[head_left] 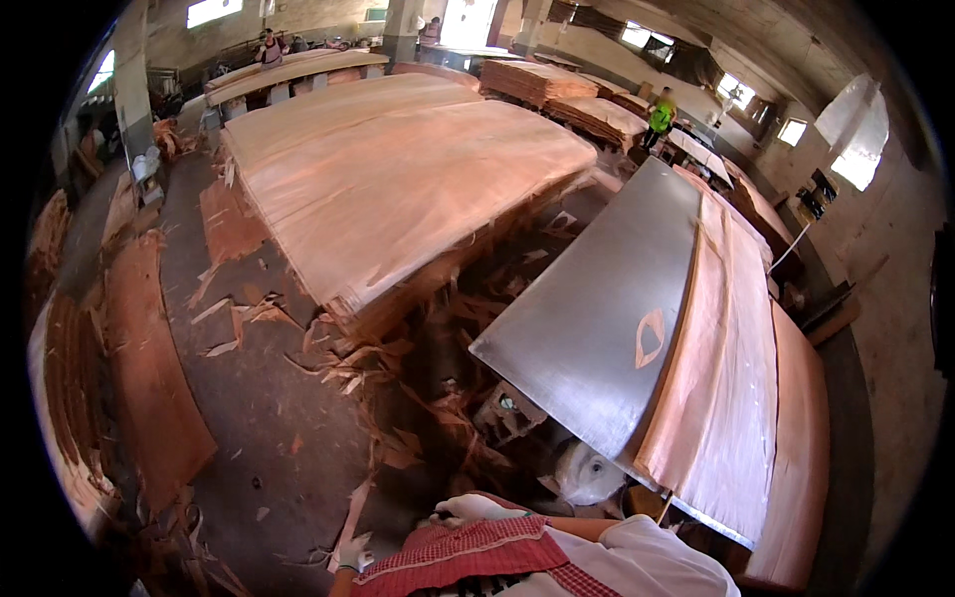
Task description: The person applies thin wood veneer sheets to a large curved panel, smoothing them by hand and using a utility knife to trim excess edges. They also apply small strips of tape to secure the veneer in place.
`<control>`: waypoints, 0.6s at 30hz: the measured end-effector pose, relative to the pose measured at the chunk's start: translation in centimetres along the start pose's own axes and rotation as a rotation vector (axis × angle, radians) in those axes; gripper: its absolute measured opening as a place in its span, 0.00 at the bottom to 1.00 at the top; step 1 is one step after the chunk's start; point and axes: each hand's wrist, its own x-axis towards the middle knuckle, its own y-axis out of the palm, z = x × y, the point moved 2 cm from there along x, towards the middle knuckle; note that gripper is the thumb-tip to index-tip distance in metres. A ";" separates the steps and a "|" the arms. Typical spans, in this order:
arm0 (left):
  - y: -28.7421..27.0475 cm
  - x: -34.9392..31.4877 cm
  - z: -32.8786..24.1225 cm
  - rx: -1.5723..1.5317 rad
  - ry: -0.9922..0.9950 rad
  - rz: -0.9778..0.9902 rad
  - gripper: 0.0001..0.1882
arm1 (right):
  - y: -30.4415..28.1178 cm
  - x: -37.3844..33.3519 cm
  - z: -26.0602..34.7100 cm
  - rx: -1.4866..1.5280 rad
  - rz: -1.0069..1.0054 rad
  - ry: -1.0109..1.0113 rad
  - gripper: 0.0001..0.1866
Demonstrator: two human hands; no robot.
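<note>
Low at the bottom edge, my left hand [353,552] wears a white glove and hangs beside my red checked apron [468,547]. Its fingers look spread, and a pale veneer strip [355,512] lies right by it; no grip on the strip shows. My right hand [482,507], also white-gloved, is across my front at the apron's upper edge, its fingers mostly hidden. To the right stands a metal-topped table [587,308] with a torn veneer scrap [650,338] on it. Long veneer sheets [731,368] cover its right side.
A broad stack of veneer sheets [398,179] fills the centre. Veneer scraps [368,363] litter the floor around it. A roll of clear plastic film [587,473] sits under the table's near end. More sheets [149,368] lie at left. A person in green [661,114] stands far off.
</note>
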 end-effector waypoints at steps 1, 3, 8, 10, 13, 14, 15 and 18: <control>1.4 0.5 -0.9 0.029 0.020 0.038 0.10 | -0.6 0.5 0.0 0.029 -0.005 -0.005 0.16; 3.3 1.4 -2.8 0.094 0.055 0.089 0.10 | -2.3 1.5 0.1 0.080 -0.014 -0.025 0.16; 2.8 5.4 -6.7 0.349 0.141 0.083 0.10 | -6.6 6.7 -0.7 0.015 -0.042 -0.071 0.16; 2.3 7.1 -9.5 0.335 0.095 0.053 0.10 | -8.1 9.1 -3.9 0.027 -0.110 -0.124 0.16; -0.3 8.8 -12.8 0.090 -0.060 -0.078 0.10 | -11.9 11.4 -4.8 0.073 -0.076 -0.050 0.17; -1.7 9.0 -14.0 0.017 -0.075 -0.138 0.10 | -14.5 11.2 -2.8 0.058 -0.097 -0.044 0.18; -3.0 9.1 -15.1 -0.037 -0.082 -0.186 0.10 | -15.5 12.1 -3.2 0.081 -0.103 -0.096 0.18; -2.4 11.5 -20.0 -0.128 -0.026 -0.236 0.11 | -18.0 14.6 -6.7 0.036 -0.188 -0.160 0.16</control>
